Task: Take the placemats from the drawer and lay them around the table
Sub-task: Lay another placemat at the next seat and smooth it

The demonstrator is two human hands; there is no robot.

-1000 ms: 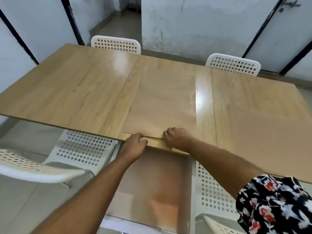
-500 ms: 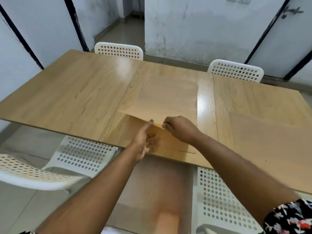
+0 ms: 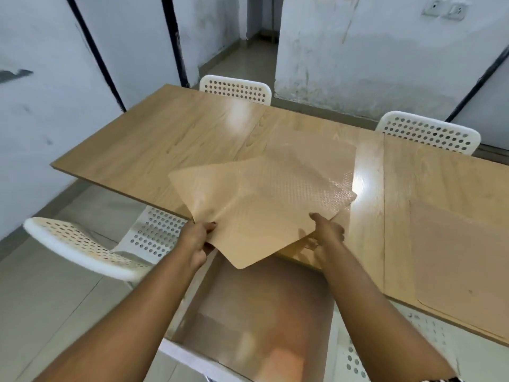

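**Mat lifted off the pile**

Wooden table [image 3: 170, 139] ahead of both hands, white perforated chairs [image 3: 235, 89] beyond. Top placemat [image 3: 256, 205] gripped at its near edge between left hand [image 3: 197, 238] and right hand [image 3: 326, 232], tilted up, probably for carrying to another seat. Thin, bendy, tan, dimpled, round-cornered. Another mat [image 3: 457, 252] flat, right of the right hand.

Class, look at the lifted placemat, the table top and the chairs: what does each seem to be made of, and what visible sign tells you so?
Lifted placemat: probably thin flexible plastic with a glossy, dimpled finish; it bends between the left hand and right hand. Table: wood or wood-look laminate, with printed or real grain and a soft sheen. Chairs: likely white moulded plastic, smooth, with punched round holes.
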